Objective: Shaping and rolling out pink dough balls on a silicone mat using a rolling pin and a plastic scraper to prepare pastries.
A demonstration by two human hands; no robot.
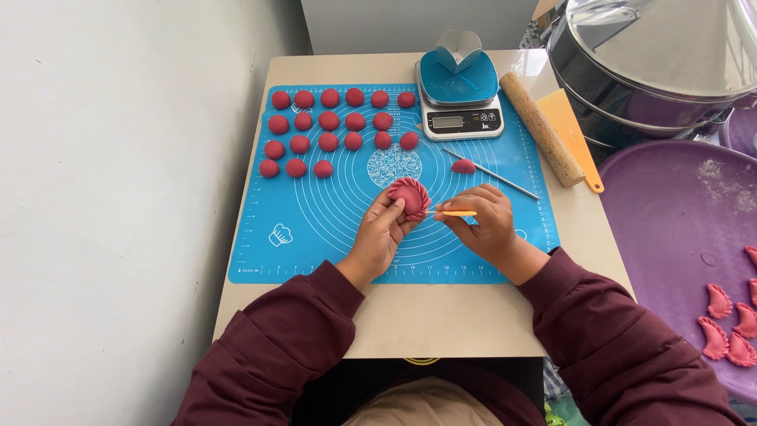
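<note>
My left hand (381, 233) holds a round red dough wrapper (409, 196) with a pleated edge above the blue silicone mat (315, 229). My right hand (487, 223) grips a thin orange stick tool (455, 213), its tip pointing left at the wrapper. Several red dough balls (329, 132) lie in rows on the mat's far left. A small red dough piece (463, 166) rests beside a metal rod (490, 173) on the mat.
A kitchen scale (462, 120) carries a blue dumpling press (458, 72). A wooden rolling pin (541, 128) and a yellow scraper (577, 138) lie to its right. On the right stand a steel steamer pot (654, 67) and a purple tray (670, 229) with shaped red dumplings (729, 323).
</note>
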